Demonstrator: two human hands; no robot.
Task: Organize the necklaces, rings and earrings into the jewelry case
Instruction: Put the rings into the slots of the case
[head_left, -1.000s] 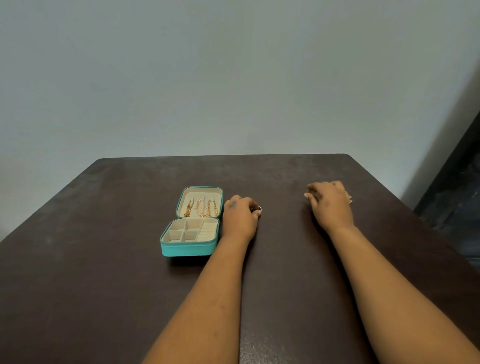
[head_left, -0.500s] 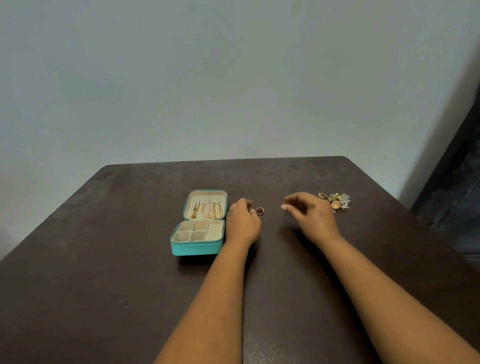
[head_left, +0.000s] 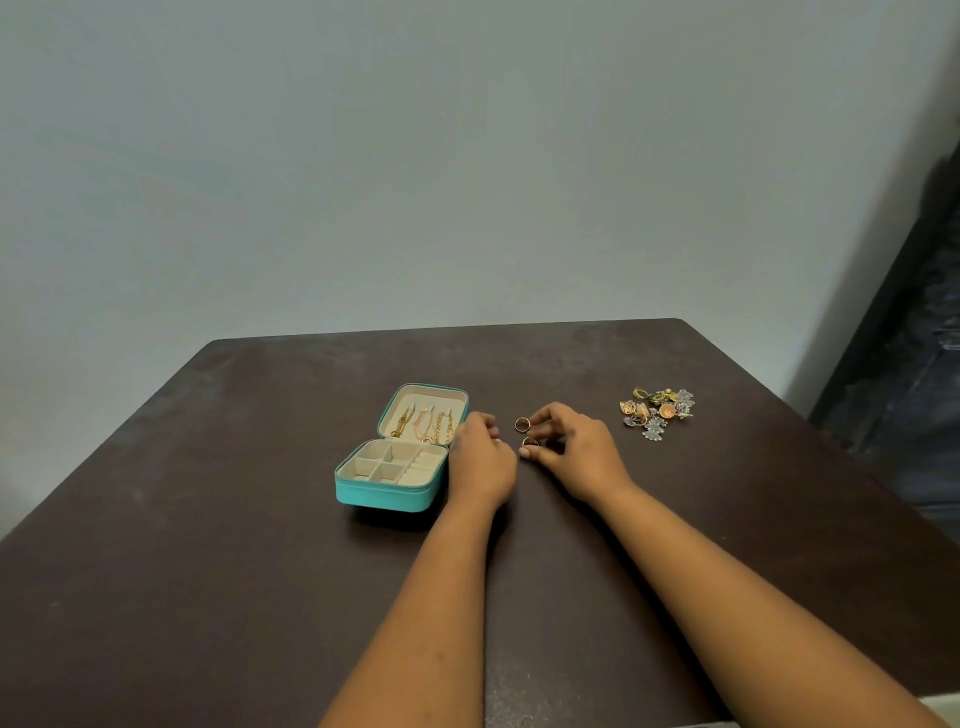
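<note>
Head view. The jewelry case (head_left: 387, 475) lies open on the dark table (head_left: 208, 519), left of centre; gold necklaces (head_left: 423, 426) already hang in its raised lid, while the divided compartments and ring rolls of the base appear unfilled. The step in hand is judged to be the rings. Two rings sit on the table just right of the case, between the hands: the far ring (head_left: 521, 424) stands apart from any finger, and the near ring (head_left: 530, 442) lies at the fingertips of the right hand (head_left: 576, 457). That hand's fingers are curled, thumb and forefinger closing about the near ring; whether they already pinch it or only touch it cannot be told. The left hand (head_left: 480, 460) rests knuckles-up beside the case's right edge, fingers loosely curled, with nothing visible in them. A heap of earrings (head_left: 657, 415) waits well apart, toward the right edge. The next move likely calls for a fine pinch on one ring and a short carry leftward to the ring rolls.
</note>
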